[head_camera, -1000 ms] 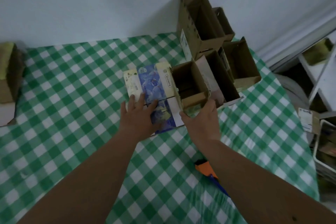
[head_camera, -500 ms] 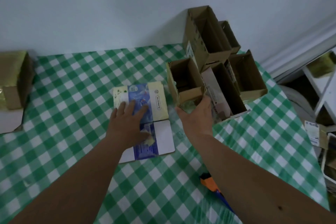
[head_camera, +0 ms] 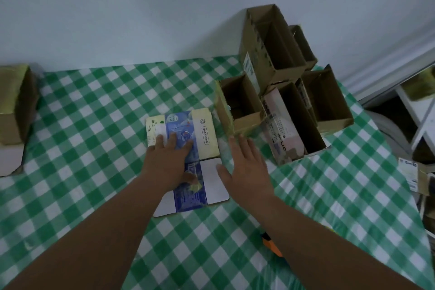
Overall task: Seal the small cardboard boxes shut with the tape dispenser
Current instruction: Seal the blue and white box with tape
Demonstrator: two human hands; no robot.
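Tape dispenser: an orange and blue plastic tape dispenser (head_camera: 271,243) lies nearest the person on the green-and-white checked tablecloth (head_camera: 94,129), mostly hidden under the right forearm; neither hand is on it.
Left hand: the left hand (head_camera: 168,162) lies flat, fingers straight, pressing on the flat blue-and-cream printed cardboard box (head_camera: 188,160).
Flat box: its long axis runs away from the person, with a white flap toward them.
Right hand: the right hand (head_camera: 246,167) is spread and holds nothing, just right of the flat box, fingertips close to the small open brown cardboard box (head_camera: 240,108).
Key relation: that open box lies straight ahead of the right hand, the nearer one.
Farther: more open brown cardboard boxes (head_camera: 294,82) cluster behind it by the wall.
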